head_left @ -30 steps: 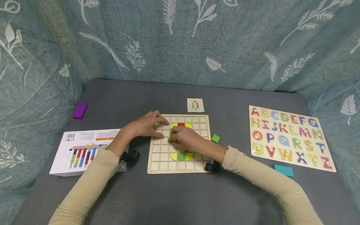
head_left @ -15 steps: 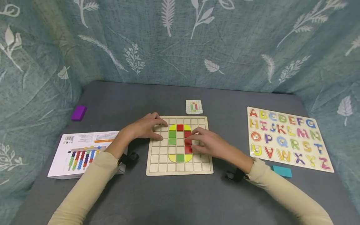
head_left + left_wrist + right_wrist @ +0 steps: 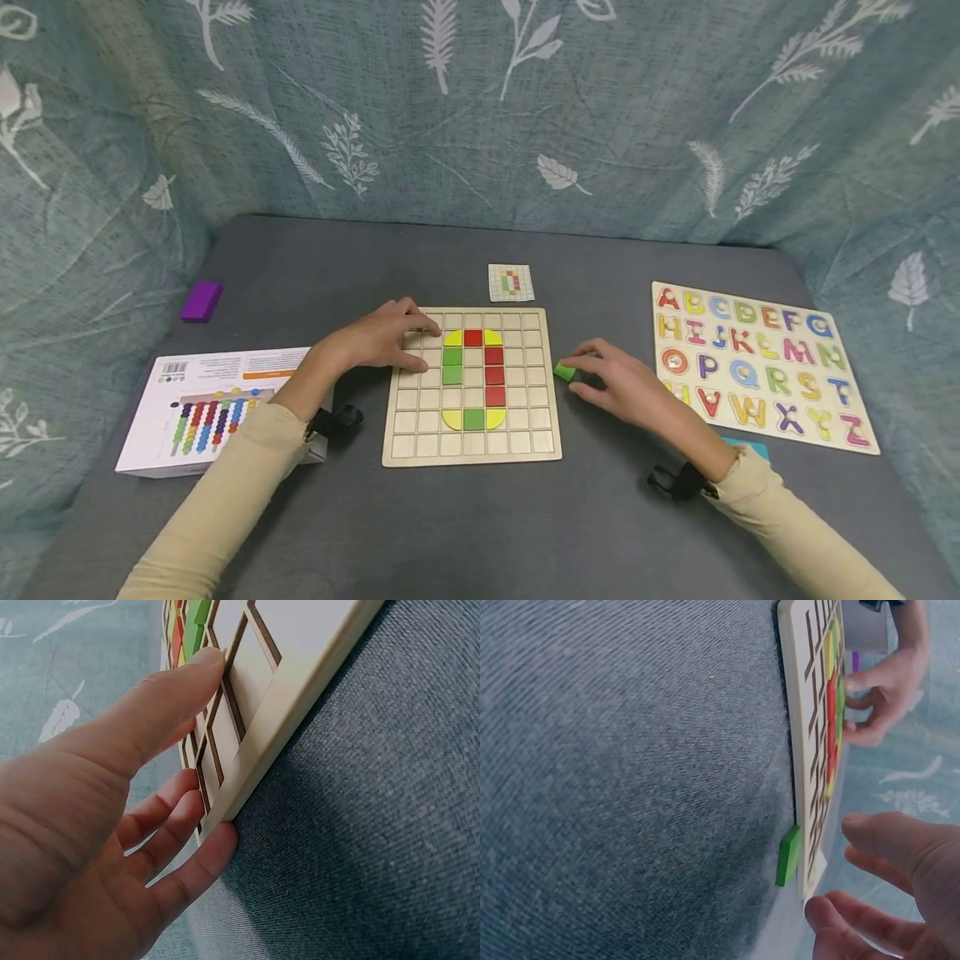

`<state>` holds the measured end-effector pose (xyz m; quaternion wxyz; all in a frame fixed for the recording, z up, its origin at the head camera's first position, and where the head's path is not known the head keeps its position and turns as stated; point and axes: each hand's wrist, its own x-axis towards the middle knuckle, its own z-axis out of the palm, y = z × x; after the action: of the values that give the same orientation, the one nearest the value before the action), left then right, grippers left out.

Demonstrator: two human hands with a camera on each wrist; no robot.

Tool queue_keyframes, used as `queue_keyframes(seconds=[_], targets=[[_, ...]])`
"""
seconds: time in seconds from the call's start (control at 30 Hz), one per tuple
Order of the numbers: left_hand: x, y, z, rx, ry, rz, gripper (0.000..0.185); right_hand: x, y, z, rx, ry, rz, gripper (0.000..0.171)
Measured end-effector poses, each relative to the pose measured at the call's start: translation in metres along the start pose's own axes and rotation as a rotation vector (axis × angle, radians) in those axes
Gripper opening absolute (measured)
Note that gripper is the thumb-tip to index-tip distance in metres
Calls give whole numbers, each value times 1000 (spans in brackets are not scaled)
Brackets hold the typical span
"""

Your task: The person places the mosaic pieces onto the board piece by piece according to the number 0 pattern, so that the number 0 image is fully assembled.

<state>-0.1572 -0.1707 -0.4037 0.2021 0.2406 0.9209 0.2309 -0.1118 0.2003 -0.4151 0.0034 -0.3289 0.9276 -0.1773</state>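
The wooden grid board (image 3: 420, 421) lies mid-table. On it, red, green and yellow tiles form an oblong ring, with a bare square on its left side below two green tiles (image 3: 452, 365). My left hand (image 3: 378, 337) rests at the board's upper left, thumb and fingers spread; the left wrist view shows its thumb (image 3: 180, 686) over the grid and a fingertip at the edge. Right of the board, my right hand (image 3: 618, 379) reaches around a loose green tile (image 3: 565, 372), thumb and fingers apart. In the right wrist view that green tile (image 3: 788, 856) sits against the board's side.
A small pattern card (image 3: 511, 283) lies behind the board. To the left are a white box (image 3: 150, 425) and a purple block (image 3: 201, 301). An alphabet board (image 3: 765, 367) lies right, and a teal block (image 3: 753, 448) is partly hidden by my right arm.
My right hand has left the ring's green left side and moved right, off the board, to the loose green tile. Two green tiles there are now uncovered. My left hand stays put.
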Motion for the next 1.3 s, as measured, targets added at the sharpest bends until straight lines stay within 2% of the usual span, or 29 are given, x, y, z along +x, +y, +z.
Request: queue_keyframes(seconds=[0.93,1.17,1.3], targets=[[1,-3,3,-12,2,-1,53,8,0,2,-16,-26,6,34],[-3,-2,-1,-15,23,43,52,16,-1,3,-51,-97,-10,32],[-2,-2,-1,-21,11,22,52,20,-2,2,-67,-141,-11,29]])
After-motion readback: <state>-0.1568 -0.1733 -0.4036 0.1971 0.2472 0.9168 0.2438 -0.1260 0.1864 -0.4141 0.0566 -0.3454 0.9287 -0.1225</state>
